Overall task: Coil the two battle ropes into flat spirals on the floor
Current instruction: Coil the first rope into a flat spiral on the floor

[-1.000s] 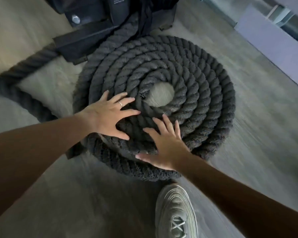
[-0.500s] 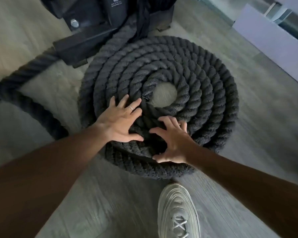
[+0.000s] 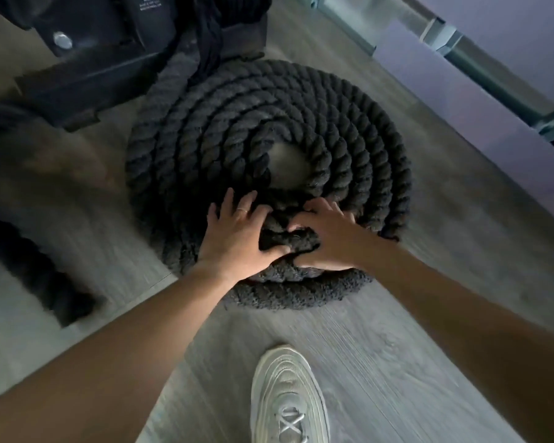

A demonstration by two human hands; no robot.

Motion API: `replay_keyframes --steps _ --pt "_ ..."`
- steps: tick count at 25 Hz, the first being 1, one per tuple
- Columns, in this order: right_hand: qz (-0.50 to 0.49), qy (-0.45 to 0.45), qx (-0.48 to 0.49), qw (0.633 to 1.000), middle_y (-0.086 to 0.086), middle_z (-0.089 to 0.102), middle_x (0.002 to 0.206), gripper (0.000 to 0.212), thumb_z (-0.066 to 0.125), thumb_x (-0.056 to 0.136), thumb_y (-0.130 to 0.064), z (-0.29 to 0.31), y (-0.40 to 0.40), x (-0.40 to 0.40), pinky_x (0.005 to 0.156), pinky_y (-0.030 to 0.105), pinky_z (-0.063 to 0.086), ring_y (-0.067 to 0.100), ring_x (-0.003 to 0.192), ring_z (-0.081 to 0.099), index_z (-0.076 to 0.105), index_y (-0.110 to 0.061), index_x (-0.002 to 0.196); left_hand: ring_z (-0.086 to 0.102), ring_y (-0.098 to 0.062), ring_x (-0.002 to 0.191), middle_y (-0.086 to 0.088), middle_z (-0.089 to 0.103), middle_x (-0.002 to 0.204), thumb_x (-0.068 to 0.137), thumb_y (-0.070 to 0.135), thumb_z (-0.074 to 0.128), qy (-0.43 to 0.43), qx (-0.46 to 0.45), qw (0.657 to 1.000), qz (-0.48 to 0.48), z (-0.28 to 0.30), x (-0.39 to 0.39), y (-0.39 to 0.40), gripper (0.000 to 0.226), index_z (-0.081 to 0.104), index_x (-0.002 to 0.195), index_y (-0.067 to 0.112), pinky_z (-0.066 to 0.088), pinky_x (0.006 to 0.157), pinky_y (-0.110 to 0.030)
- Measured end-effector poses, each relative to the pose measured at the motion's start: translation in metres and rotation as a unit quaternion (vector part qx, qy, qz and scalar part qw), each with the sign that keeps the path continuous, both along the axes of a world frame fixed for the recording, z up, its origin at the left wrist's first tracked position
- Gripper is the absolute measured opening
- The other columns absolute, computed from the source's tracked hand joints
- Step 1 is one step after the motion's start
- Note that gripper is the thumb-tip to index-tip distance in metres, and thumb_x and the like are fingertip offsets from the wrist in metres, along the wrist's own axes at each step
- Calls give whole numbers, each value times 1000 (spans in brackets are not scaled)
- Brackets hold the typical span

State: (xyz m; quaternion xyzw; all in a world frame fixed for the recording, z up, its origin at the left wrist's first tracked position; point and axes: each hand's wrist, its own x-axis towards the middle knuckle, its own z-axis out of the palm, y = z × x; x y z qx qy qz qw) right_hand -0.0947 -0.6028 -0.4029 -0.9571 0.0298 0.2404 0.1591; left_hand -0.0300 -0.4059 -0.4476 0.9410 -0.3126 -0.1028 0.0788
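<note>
While flat on floor, coiled rope (image 3: pixel 269 135) under both hands' grip.

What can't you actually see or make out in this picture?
Head view only:
- Coiled rope: near turns hidden under left hand and right hand.
- Second rope: motion-blurred, cut off by left edge.
- Black base: label too small, top cropped.

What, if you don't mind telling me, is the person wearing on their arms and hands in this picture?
Both forearms are bare, with no sleeves, watch or gloves in view. The left hand wears a thin, pale ring on one finger. The right hand shows no ring or other jewellery that I can make out.
</note>
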Motion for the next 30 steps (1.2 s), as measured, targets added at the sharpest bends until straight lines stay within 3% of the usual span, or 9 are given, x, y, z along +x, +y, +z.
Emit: replay_keyframes --steps 4,7,9,14,19,22,24,27,30 --pt "-6 -95 -16 995 5 4 162 90 59 76 -76 -14 73 -23 120 58 8 29 150 -3 27 -39 151 27 -44 144 -12 41 148 83 59 69 -70 -79 986 128 -9 11 55 58 59 130 28 24 112 -65" --pt "73 -70 -10 995 6 -12 165 113 59 70 -83 -27 112 -22 117 65 -8 29 151 -17 8 -33 158 18 -48 143 -15 17 159 84 60 68 48 -89 951 291 -4 25 79 60 52 135 34 30 113 -62" --pt "100 -81 -31 991 9 -9 165 112 62 75 -74 -36 122 -20 116 67 -6 31 151 -14 3 -30 159 20 -48 141 -12 7 162 88 57 65 96 -85 937 324 1 29 79 59 48 140 35 34 111 -55" --pt "98 -114 1 989 6 2 164 106 69 72 -60 -42 86 -23 118 62 -9 27 151 -9 11 -34 157 28 -48 133 -11 10 159 91 59 58 109 -64 939 320 10 21 55 59 43 143 36 44 97 -49" --pt "60 -46 -54 996 -8 -2 164 108 83 63 -48 -20 6 -18 119 61 -6 16 152 -5 17 -43 148 39 -45 126 -12 14 154 96 59 50 141 -68 954 257 26 -2 5 60 36 150 38 46 96 -43" --pt "-52 19 -104 993 -2 -3 165 98 80 69 -36 -6 -3 -6 117 67 1 29 153 -6 21 -35 147 48 -39 124 -12 22 150 98 49 53 153 -126 964 179 29 -7 -12 60 34 153 37 47 98 -42" --pt "-87 3 -113 990 10 4 163 101 78 69 -52 -4 14 5 118 66 5 37 151 2 21 -30 150 55 -36 118 -12 26 148 98 42 57 166 -178 954 172 27 0 -12 62 31 154 35 47 96 -40" --pt "-30 -88 -76 993 5 13 164 82 65 85 -57 -15 37 11 120 59 14 29 151 7 26 -35 154 38 -37 141 -18 23 162 99 38 58 188 -211 921 267 27 15 -5 71 20 159 28 39 105 -42" --pt "-25 -101 -20 994 -4 20 163 61 60 91 -50 -25 34 12 120 54 18 24 152 2 42 -38 148 18 -28 153 -17 23 165 99 39 59 182 -164 934 259 27 17 -3 71 25 160 23 28 116 -41"
